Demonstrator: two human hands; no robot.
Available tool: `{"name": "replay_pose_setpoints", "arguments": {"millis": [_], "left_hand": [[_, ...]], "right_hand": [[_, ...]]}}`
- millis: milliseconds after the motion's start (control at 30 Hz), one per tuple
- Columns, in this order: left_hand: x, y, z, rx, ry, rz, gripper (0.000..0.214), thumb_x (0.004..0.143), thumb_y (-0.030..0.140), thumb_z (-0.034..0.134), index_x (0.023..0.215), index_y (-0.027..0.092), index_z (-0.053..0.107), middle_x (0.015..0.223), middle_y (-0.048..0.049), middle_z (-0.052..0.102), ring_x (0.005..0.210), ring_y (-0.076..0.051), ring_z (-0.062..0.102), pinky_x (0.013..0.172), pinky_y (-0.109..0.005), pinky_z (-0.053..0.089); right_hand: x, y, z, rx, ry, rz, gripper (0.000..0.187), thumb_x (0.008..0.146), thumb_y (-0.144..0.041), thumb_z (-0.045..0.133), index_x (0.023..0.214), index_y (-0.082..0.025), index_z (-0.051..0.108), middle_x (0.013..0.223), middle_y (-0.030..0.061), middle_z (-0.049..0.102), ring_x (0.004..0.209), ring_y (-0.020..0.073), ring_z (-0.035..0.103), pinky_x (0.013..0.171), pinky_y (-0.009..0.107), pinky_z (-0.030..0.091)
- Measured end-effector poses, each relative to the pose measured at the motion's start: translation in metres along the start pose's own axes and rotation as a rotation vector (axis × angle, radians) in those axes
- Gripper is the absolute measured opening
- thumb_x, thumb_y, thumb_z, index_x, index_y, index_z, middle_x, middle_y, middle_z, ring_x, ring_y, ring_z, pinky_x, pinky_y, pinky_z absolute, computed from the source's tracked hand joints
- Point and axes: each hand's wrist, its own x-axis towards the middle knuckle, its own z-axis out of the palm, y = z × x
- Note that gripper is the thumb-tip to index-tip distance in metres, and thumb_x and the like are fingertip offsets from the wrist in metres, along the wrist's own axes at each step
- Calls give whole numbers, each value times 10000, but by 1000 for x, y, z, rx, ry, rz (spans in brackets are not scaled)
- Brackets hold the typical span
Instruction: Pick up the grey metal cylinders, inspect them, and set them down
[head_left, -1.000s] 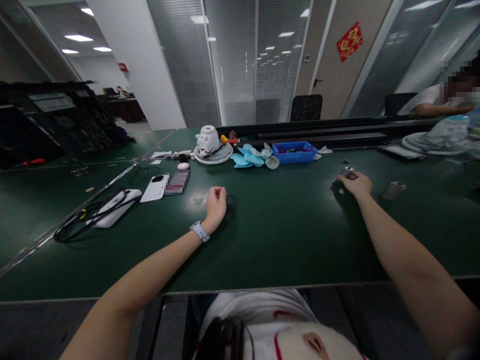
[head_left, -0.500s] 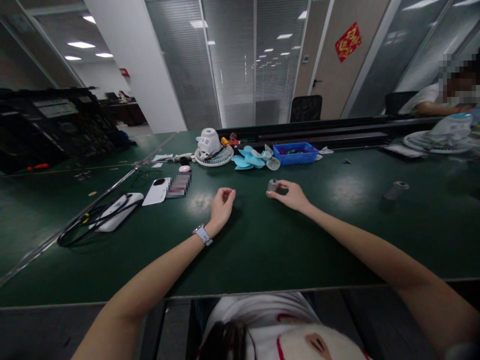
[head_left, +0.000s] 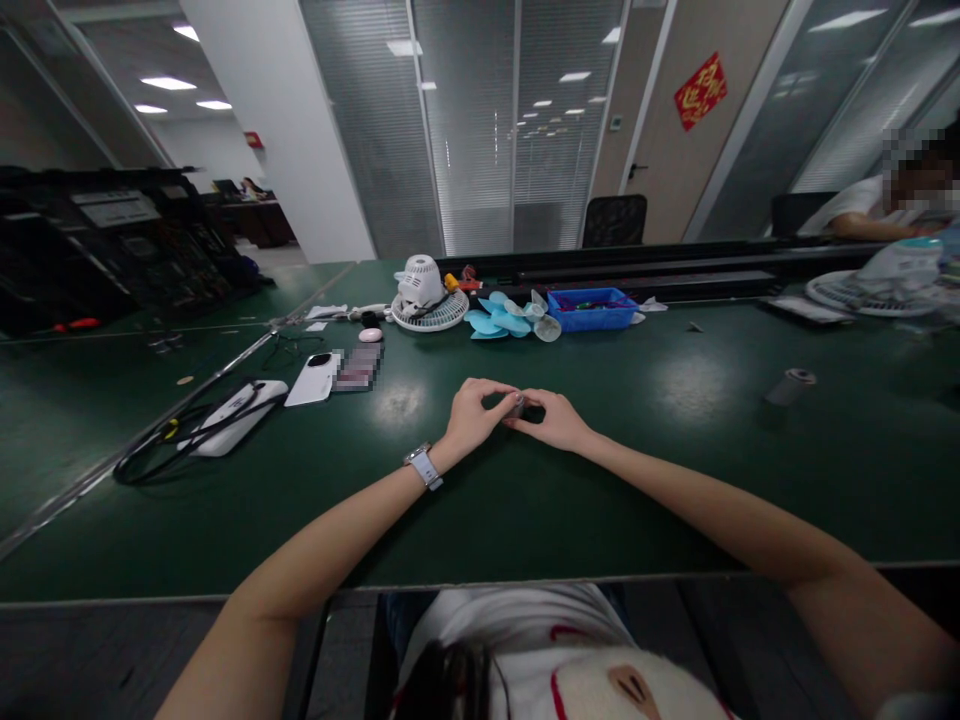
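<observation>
Both my hands meet over the middle of the green table (head_left: pixel 570 500). My right hand (head_left: pixel 553 420) pinches a small grey cylinder (head_left: pixel 517 407) between thumb and fingers. My left hand (head_left: pixel 474 415), with a watch on its wrist, curls its fingers round the same cylinder from the left. Most of the cylinder is hidden by the fingers. A second grey cylinder (head_left: pixel 787 386) lies on its side far to the right, out of either hand's grasp.
Behind my hands lie a white fan housing (head_left: pixel 427 292), light blue fan blades (head_left: pixel 506 317) and a blue tray (head_left: pixel 591 307). A white phone (head_left: pixel 318 378) and a cabled white device (head_left: pixel 225 425) sit at left. Another person (head_left: pixel 892 205) works at far right.
My right hand has carried the small cylinder from the far right to the table's middle. My left hand has shifted right and closed on it too.
</observation>
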Motion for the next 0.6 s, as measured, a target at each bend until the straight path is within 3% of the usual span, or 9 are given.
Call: {"name": "replay_pose_setpoints", "arguments": {"millis": [200,300,433,600], "left_hand": [[3,-5,-24,-3,118,-45,260,865,463,627,998,289,767,1032,-38,740,1044,-234,586,879,-371,457],[-3,-23,-36,143,23,-96,216,846,458,659,975,331,777,1094,-25,721,1104,-245,551,980,-423,410],[-13,-46,-35,335,-86,-167,201,830,463,675,963,355,779,1248,-20,655,1181,-276,467,1016,-460,377],[-18,-51,-28,407,-173,-219,245,807,543,662,968,395,774,1344,-10,596,1216,-327,406,1001,-513,362]], "right_hand": [[0,-3,-1,49,-9,21,433,792,-503,707,1107,-207,673,1046,58,709,945,219,668,872,391,537],[0,-5,-4,42,-22,41,458,785,-513,712,1122,-205,680,1061,69,711,947,227,676,875,399,540],[-1,-5,-2,58,-7,45,454,771,-501,731,1124,-220,692,1085,72,711,949,234,686,884,405,543],[-2,0,-4,169,-10,61,452,753,-493,749,1127,-246,701,1116,47,714,1006,234,682,923,405,541]]}}
